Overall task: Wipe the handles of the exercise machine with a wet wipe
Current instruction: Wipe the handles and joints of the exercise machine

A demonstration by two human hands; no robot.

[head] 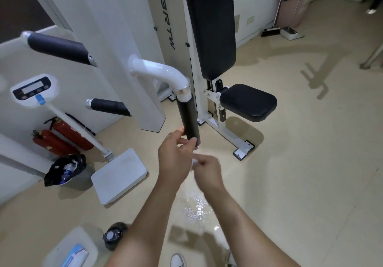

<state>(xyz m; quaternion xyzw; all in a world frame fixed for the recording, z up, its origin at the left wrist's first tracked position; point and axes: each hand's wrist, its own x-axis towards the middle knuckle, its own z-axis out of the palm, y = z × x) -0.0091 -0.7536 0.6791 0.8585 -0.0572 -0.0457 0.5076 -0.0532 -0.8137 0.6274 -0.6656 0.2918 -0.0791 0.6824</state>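
Note:
A white exercise machine with a black back pad point(211, 28) and seat point(248, 101) stands ahead. Its near handle point(188, 119) is a black grip hanging down from a white curved tube point(161, 72). My left hand point(176, 156) holds the bottom end of that grip, fingers curled round it. Just below and to the right, my right hand point(207, 170) pinches a small white wet wipe point(194, 162), mostly hidden in the fingers and blurred. Two more black handles point(60, 47) point(108, 107) stick out at the left.
A white standing scale point(119, 175) with a display head point(33, 89) stands left. Two red fire extinguishers point(60, 138) and a black rubbish bag point(64, 169) lie behind it. A wipe pack point(75, 256) on a white stool and a dark bottle point(114, 236) sit at the bottom left. The floor is wet below my arms.

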